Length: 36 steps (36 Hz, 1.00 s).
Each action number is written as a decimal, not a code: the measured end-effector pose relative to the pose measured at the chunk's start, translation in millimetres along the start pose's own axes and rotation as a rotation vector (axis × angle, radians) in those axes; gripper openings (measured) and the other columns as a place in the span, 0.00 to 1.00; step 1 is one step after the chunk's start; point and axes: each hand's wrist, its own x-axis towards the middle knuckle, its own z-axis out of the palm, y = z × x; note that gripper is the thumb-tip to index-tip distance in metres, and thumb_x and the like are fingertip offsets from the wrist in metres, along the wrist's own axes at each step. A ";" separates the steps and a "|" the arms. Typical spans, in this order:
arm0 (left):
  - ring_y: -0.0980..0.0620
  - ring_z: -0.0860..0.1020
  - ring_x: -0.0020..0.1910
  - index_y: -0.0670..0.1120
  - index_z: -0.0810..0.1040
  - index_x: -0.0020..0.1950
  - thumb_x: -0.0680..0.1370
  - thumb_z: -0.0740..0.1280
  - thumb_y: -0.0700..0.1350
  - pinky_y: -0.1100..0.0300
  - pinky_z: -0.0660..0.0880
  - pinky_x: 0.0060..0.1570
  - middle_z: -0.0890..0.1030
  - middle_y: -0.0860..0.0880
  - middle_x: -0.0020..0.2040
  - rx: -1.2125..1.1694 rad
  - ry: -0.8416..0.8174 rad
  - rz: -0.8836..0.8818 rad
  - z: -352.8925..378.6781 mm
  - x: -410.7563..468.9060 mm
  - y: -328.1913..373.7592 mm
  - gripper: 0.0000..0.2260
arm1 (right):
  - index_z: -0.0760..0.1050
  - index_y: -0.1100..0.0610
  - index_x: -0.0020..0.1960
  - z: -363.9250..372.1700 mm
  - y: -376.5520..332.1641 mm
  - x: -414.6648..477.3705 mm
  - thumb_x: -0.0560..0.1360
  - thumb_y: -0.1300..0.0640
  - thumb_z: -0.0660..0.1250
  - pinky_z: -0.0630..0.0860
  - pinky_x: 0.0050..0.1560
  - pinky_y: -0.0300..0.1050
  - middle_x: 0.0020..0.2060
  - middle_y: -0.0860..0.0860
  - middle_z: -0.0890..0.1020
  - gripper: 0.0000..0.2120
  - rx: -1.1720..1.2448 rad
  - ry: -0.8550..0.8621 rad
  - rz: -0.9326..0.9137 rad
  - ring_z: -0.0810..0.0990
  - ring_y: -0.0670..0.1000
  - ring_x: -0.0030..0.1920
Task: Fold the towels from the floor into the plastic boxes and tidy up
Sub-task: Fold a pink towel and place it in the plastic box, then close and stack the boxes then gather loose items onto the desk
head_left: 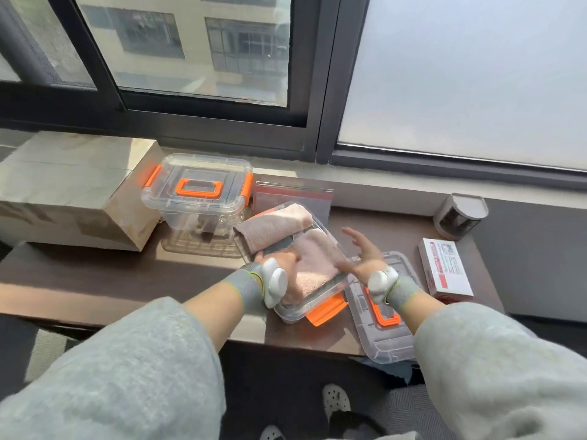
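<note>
Towels fill the open plastic box [297,313], which sits tilted on the dark ledge [127,274] between the two hands. The left hand [285,270] lies on the near pink towel [316,260] inside the box; its fingers are blurred, so I cannot tell whether they curl or press flat. A second folded towel [276,223] lies just beyond its fingertips, poking over the box's far rim. The right hand [365,253] is spread wide, holding nothing, just beside the box's right wall. Under the right wrist lies the clear lid [386,341] with an orange handle. Beyond the left hand stands a closed box [197,192] with orange latches
</note>
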 end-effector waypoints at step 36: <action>0.42 0.74 0.59 0.40 0.69 0.69 0.61 0.67 0.61 0.53 0.70 0.64 0.74 0.41 0.64 -1.287 -0.028 -0.574 110.5 -0.3 192.4 0.41 | 0.60 0.59 0.74 -112.5 146.0 -65.2 0.77 0.60 0.65 0.67 0.66 0.44 0.70 0.56 0.70 0.28 0.004 -0.026 0.721 0.71 0.57 0.68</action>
